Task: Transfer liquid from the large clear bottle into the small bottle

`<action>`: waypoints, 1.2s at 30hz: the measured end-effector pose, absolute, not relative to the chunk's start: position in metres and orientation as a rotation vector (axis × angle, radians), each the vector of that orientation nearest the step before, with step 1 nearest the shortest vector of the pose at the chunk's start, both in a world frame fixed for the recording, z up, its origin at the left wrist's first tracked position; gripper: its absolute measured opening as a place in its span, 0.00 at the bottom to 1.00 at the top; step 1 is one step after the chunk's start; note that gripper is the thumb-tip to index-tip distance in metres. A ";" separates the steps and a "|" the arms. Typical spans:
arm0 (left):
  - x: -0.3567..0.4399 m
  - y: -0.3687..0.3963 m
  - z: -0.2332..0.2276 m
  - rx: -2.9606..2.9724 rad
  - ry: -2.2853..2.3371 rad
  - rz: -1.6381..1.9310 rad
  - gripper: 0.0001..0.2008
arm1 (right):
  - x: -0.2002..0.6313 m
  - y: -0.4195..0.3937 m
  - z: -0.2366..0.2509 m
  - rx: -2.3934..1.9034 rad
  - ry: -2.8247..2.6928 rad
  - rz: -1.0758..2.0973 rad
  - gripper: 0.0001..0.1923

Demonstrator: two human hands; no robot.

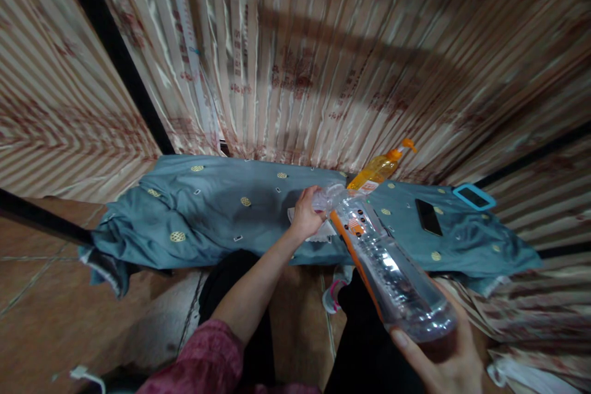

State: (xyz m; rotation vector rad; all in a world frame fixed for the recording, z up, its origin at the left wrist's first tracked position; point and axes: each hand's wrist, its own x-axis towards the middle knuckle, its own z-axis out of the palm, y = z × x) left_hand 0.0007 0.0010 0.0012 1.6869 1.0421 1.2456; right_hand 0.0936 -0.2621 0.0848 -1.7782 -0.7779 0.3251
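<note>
Teal cloth [221,221] dotted with small gold emblems covers a low table across the middle of the frame, its left end drooping in folds toward a brown tiled floor [46,308] at lower left. Striped satin curtains [323,61] with faded red printing, too blurred to read, fill the whole upper half.

Just left of centre, the left hand [305,215] reaches out from a dark red sleeve [203,357], its fingers closed around the neck end of a clear plastic bottle [388,271]. Whether a cap sits under those fingers cannot be told. The bottle slants from centre down to the lower right, held above the person's dark-clothed lap and the near table edge. It carries an orange strip and a small label with dark dots; the writing is too small to read.

Behind the bottle's neck, an orange pump bottle [381,169] stands on the cloth, its white label unreadable.

At lower right, the right hand [443,357] cups the bottle's base, fingers wrapped beneath it.

Further right on the cloth lie a black phone [428,217] and, near the curtain, a device with a bright blue frame [473,197].
</note>
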 end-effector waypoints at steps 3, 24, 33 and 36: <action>0.001 0.001 0.002 1.692 1.047 1.251 0.25 | 0.094 -0.262 0.085 -1.786 -0.785 0.316 0.49; 0.001 0.002 0.001 1.696 1.036 1.244 0.26 | 0.092 -0.262 0.086 -1.779 -0.784 0.328 0.48; 0.001 0.002 0.001 1.701 1.052 1.253 0.27 | 0.090 -0.261 0.087 -1.776 -0.768 0.323 0.49; 0.002 0.002 0.001 1.693 1.057 1.254 0.26 | 0.091 -0.261 0.086 -1.784 -0.783 0.305 0.48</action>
